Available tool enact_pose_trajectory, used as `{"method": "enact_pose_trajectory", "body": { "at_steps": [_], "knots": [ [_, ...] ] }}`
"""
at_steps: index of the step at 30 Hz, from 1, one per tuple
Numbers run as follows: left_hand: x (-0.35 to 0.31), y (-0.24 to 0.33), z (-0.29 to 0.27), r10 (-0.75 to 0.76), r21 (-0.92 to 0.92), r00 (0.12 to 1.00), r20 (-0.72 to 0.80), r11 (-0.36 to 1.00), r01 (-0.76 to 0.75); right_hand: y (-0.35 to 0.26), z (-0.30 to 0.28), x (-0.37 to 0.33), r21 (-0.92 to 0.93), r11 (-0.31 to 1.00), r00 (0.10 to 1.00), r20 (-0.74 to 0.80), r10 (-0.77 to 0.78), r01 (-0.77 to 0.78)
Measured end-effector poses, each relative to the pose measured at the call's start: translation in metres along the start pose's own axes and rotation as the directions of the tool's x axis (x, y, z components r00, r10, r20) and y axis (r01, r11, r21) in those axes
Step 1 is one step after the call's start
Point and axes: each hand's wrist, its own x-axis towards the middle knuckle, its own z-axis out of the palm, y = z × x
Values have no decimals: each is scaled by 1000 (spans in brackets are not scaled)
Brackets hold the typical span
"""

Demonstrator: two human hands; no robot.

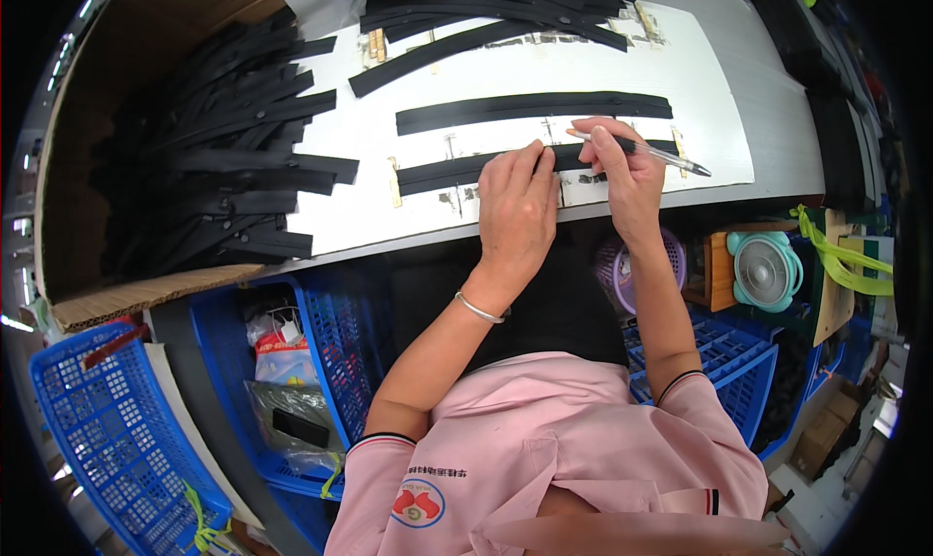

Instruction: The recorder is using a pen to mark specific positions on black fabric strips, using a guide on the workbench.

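A flat black fabric strip (437,174) lies across the white marked board near its front edge. My left hand (518,211) rests on that strip with its fingers stretched out and lying down, holding nothing. Just to the right, my right hand (627,172) is closed round a pen (669,155), which has a clear end pointing right and a thin tip pointing left. This hand is over the strip's right part; whether the pen tip touches anything, I cannot tell. A second black strip (515,111) lies parallel, a little farther back.
A cardboard box (73,138) full of black strips (243,157) stands at the left, several ends overhanging the white board (360,216). More strips (486,2) are heaped at the back. Blue baskets (107,400), a purple basket (671,274) and a small fan (768,269) are below the table.
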Motion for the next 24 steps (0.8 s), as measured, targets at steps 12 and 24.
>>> {"method": "enact_pose_trajectory", "body": {
  "at_steps": [12,24],
  "knots": [
    [-29,-28,-61,-83,159,996,8,984,81,-3,-6,-9,-54,997,997,-54,-56,53],
    [-49,-57,-78,-211,283,976,63,941,185,-6,83,-3,-6,998,982,179,65,-65]
  ]
}}
